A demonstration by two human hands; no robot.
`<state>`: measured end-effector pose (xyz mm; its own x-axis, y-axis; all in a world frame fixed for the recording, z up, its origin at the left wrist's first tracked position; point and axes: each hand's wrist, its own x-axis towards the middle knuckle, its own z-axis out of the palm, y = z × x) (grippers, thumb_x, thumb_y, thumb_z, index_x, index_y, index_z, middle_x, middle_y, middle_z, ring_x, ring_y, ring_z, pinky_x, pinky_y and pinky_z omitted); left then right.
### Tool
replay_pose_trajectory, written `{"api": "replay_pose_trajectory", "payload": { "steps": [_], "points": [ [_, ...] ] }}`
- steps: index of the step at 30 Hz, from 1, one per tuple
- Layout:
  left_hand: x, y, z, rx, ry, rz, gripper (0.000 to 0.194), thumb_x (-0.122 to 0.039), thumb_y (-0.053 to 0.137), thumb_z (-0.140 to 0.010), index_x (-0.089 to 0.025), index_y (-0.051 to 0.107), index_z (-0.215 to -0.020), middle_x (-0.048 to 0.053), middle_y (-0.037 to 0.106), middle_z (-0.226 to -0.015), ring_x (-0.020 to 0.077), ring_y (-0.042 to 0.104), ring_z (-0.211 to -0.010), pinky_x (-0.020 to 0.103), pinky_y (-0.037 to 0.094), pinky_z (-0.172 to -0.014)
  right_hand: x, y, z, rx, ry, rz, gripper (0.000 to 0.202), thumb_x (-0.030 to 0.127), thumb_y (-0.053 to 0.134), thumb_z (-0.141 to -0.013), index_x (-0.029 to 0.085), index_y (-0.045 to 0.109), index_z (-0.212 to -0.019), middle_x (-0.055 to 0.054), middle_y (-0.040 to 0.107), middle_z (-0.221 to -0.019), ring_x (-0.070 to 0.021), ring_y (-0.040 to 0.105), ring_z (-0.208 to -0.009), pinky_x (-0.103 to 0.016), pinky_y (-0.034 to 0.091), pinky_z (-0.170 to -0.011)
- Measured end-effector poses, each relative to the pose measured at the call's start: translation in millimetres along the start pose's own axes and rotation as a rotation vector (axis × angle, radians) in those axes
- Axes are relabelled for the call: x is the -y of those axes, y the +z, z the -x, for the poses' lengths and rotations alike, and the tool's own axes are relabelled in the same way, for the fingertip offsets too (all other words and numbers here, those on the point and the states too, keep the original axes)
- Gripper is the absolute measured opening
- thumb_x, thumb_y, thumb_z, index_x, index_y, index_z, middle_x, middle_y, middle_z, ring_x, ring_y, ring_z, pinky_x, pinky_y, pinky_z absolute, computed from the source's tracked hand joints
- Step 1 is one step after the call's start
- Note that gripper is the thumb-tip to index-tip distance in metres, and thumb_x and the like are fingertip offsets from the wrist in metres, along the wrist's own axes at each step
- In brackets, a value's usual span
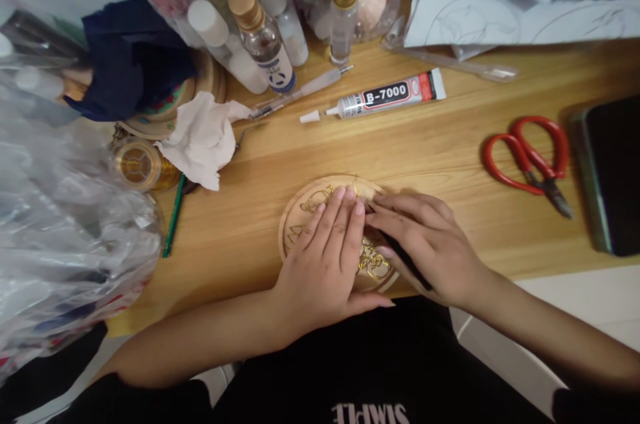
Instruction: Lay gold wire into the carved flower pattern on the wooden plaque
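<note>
A round wooden board [290,207] with a raised rim lies at the table's front edge. Thin gold wire [375,261] bent into flower and leaf outlines rests on it. My left hand [325,257] lies flat over the board's middle, fingers stretched out together, thumb apart, covering part of the wire. Between the fingers of my right hand [435,237] is a slim black tool that looks like tweezers [407,261]. Its tip is by my left fingertips, near a short upright bit of gold wire [356,188]; whether it grips the wire is hidden.
Behind the board lie a B-7000 glue tube [390,94] and its white cap [310,117]. Red-handled cutters [530,157] and a dark phone-like device [610,174] are at right. To the left are crumpled tissue [203,137], a wire spool [143,164] and a green stick [173,217]. Bottles [265,44] stand behind.
</note>
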<state>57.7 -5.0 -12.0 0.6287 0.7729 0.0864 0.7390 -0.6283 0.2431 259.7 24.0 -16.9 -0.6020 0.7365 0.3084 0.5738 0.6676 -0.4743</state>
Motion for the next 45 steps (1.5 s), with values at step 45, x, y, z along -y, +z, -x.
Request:
{"api": "replay_pose_trajectory", "payload": {
  "steps": [45],
  "points": [
    [-2,1.2,-1,-0.022,0.005,-0.069,0.099,-0.077,0.02,-0.088,0.007,0.04,-0.137,0.029,0.042,-0.144,0.0378,0.036,-0.139,0.045,0.023,-0.116,-26,-25,-61,-0.007,0.11,-0.181,0.009,0.017,0.053,-0.091,0.021,0.058,-0.097,-0.002,0.069,-0.092,-0.0152,0.066,-0.085,-0.028,0.052,-0.074]
  ]
}}
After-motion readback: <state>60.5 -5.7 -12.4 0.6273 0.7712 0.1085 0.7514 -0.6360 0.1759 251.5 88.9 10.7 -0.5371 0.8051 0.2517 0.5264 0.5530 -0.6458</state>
